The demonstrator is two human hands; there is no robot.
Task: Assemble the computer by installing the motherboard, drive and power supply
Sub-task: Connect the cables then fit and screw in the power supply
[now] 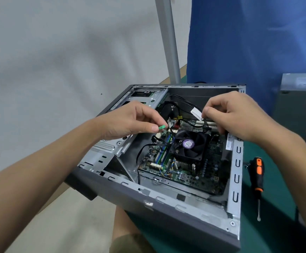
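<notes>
An open grey computer case lies on its side on a green table. Inside it sits the motherboard with a black CPU fan on top. My left hand pinches a small green connector over the board's far left part. My right hand grips a bundle of black cables with a white label, above the fan's far side. A metal drive cage fills the case's far left corner. A grey box like a power supply stands at the far right.
An orange-and-black screwdriver lies on the green table right of the case. A blue cloth hangs behind, beside a grey pole. The floor lies left of the table. My knee shows under the case's front edge.
</notes>
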